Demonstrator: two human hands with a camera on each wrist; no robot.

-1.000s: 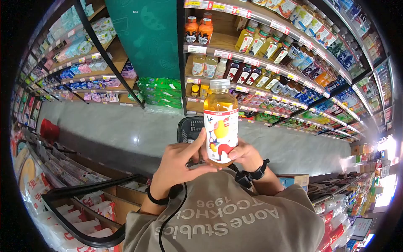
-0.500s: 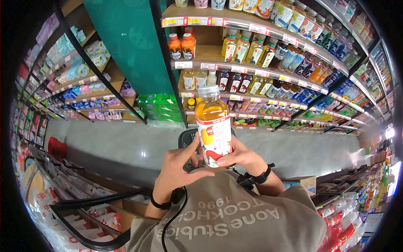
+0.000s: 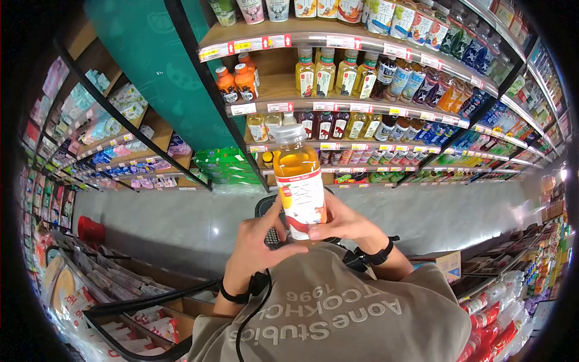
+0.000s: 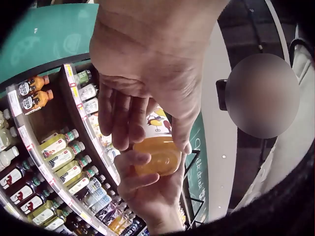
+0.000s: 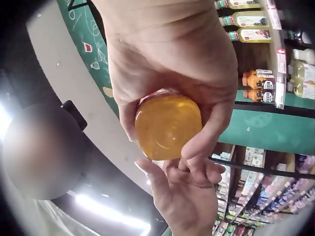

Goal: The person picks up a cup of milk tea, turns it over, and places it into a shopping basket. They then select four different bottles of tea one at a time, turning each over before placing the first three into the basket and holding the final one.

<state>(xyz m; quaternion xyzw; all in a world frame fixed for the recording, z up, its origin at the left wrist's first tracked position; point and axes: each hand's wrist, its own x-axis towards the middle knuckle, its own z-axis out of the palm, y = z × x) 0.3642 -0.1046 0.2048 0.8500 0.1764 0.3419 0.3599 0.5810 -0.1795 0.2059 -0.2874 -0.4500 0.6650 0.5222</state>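
Note:
A clear-capped bottle of amber drink (image 3: pixel 302 196) with a white and red fruit label stands nearly upright before the chest. My right hand (image 3: pixel 356 228) grips its lower part, thumb across the label. On the bottle's other side is my left hand (image 3: pixel 248 242), thumb stretched out below and fingers spread, partly behind the bottle. In the right wrist view the right hand (image 5: pixel 172 59) wraps round the bottle (image 5: pixel 170 129), its base facing the camera; the left hand (image 5: pixel 188 199) lies beyond, loosely spread. The left wrist view shows the left hand's (image 4: pixel 147 64) extended fingers close by the bottle (image 4: pixel 158 156).
Drink shelves (image 3: pixel 338 104) stand ahead and to the right, with a green panel (image 3: pixel 151 72) and packaged goods to the left. A dark basket (image 3: pixel 272 236) is partly hidden behind the hands. A red bucket (image 3: pixel 90 230) sits on the floor (image 3: pixel 181 223); bagged goods (image 3: pixel 500 314) line the near side.
The right hand has turned the bottle, so a different side of the label faces the head camera. The left index finger has come off the label front. The shelves have shifted leftward in view.

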